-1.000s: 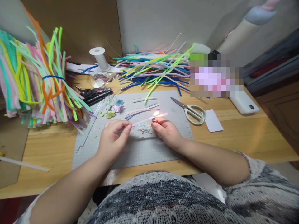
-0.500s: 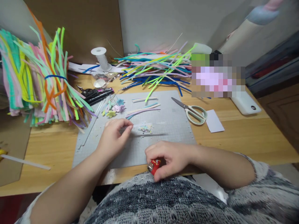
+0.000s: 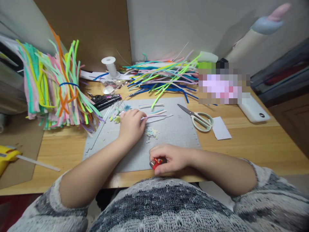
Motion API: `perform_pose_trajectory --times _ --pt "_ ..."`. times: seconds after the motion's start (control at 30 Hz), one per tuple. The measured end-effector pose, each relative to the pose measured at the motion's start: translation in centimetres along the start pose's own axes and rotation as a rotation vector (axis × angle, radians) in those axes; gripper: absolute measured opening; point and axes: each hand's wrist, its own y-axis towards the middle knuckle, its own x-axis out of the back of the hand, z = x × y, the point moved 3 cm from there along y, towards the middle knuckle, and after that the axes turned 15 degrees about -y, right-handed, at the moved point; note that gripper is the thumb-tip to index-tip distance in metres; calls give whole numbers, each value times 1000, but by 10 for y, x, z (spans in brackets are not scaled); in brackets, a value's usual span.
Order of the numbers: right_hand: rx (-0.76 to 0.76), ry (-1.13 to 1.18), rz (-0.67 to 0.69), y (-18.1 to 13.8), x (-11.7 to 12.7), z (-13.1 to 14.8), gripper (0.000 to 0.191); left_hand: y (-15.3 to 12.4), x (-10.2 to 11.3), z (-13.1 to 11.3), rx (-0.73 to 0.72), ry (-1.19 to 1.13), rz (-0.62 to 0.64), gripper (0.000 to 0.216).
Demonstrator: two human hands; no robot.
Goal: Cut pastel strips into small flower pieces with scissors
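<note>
My right hand [image 3: 169, 158] rests at the near edge of the grey cutting mat [image 3: 178, 135], closed around a red lighter [image 3: 156, 162]. My left hand [image 3: 131, 124] reaches to the mat's far left, fingers curled over a thin pale pipe-cleaner strip [image 3: 158, 118] that lies among a few cut strips [image 3: 152, 105]. Small pipe-cleaner flowers [image 3: 115, 118] sit just left of that hand. A little heap of pastel trimmings [image 3: 152, 132] lies between my hands.
A big bundle of coloured pipe cleaners [image 3: 55, 87] stands at the left; a loose pile [image 3: 164, 75] lies at the back. Scissors [image 3: 199, 118], a paper slip [image 3: 221, 128], a white phone [image 3: 253, 111], black pliers [image 3: 102, 100], a wire spool [image 3: 109, 66] and a yellow glue gun [image 3: 9, 154] are around.
The lighter's flame went out and my right hand drew back to the mat's near edge. My left hand carried the strip away toward the other strips. The view shifted left.
</note>
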Motion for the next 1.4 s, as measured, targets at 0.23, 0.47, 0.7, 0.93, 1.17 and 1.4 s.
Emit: perform_pose_trajectory --times 0.23,0.47,0.7,0.93,1.17,1.4 --pt "-15 -2 -20 1 2 -3 27 24 -10 5 -18 116 122 13" --pt "-10 21 -21 1 3 -3 25 22 -15 8 11 103 118 15" --pt "-19 71 -75 2 8 -5 26 21 -7 9 51 0 63 14" --pt "-198 242 -399 -4 19 -14 41 13 14 7 161 -314 -9 13" --pt "-321 451 -955 -11 31 -36 35 -27 27 -8 158 -655 -3 11" --pt "-309 499 -1041 -11 26 -38 18 -38 9 -13 137 -683 156 11"
